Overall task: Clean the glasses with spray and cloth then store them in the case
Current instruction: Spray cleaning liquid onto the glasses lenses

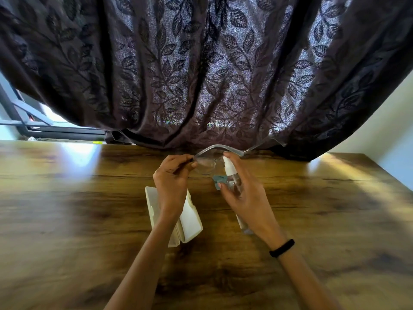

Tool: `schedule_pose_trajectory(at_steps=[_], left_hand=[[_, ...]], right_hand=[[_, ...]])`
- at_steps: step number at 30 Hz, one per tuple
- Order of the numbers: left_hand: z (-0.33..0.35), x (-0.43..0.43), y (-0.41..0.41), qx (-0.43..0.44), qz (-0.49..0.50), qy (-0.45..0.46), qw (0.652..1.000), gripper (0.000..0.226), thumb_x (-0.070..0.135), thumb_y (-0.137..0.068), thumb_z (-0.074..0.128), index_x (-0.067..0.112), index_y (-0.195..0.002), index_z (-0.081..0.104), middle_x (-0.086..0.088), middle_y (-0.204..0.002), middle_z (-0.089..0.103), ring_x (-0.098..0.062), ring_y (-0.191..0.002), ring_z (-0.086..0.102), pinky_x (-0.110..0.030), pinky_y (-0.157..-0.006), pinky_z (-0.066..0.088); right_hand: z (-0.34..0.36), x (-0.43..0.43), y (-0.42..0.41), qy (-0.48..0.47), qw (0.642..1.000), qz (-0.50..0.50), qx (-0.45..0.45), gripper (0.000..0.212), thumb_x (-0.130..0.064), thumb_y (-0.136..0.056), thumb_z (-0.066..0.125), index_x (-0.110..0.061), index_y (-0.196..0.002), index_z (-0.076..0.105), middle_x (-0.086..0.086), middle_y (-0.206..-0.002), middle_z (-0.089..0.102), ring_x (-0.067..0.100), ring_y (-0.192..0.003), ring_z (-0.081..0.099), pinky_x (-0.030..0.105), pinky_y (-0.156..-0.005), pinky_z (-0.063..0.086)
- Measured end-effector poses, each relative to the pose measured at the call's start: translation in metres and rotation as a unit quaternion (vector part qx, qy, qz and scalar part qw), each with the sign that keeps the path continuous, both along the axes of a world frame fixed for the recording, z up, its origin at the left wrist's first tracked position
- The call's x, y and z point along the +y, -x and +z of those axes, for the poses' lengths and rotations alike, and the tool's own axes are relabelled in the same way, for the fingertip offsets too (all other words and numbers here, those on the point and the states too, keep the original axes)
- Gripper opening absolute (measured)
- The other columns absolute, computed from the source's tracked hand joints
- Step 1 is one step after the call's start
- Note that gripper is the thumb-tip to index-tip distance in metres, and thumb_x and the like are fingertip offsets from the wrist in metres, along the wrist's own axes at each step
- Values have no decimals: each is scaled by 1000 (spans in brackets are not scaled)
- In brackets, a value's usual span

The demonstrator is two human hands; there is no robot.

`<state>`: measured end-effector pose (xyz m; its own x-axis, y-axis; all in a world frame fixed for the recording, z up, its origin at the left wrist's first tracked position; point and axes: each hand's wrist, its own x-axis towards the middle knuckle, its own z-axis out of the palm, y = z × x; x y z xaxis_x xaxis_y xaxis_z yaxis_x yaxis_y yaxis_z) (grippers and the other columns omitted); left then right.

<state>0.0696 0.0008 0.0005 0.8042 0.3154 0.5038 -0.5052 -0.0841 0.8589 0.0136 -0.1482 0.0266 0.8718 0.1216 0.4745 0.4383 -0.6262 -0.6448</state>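
At frame centre, above the wooden table (67, 198), my left hand (173, 175) pinches the clear glasses (206, 167) by one corner. My right hand (243, 191) wraps the spray bottle (231, 173), forefinger on its nozzle. The open case (190, 218) lies under my left wrist.

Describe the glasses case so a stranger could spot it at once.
On the wooden table before the dark leafy curtain, look under the left forearm. The glasses case lies there open, partly covered by that arm. It alone is cream-white and boxy; the left hand holds clear glasses, the right hand a spray bottle.
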Motion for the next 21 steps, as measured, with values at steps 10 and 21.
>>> schedule_pose_trajectory(at_steps=[10,21], left_hand=[[0,-1,-1,-13,-5,2,1000,26,-3,-72,70,14,-91,67,11,-84,63,3,-78,62,-10,-71,50],[2,-2,-1,-16,1,8,1000,28,-3,-72,71,16,-91,66,10,-83,63,4,-76,62,-9,-70,49]], right_hand=[[4,1,1,-7,1000,-2,-2,57,-19,-86,59,-21,-137,33,6,-127,55,15,-107,58,37,-91,51],[-2,-7,1,-76,996,-34,-14,61,-21,-84,62,-29,-136,30,-1,-119,56,7,-98,56,37,-84,53]])
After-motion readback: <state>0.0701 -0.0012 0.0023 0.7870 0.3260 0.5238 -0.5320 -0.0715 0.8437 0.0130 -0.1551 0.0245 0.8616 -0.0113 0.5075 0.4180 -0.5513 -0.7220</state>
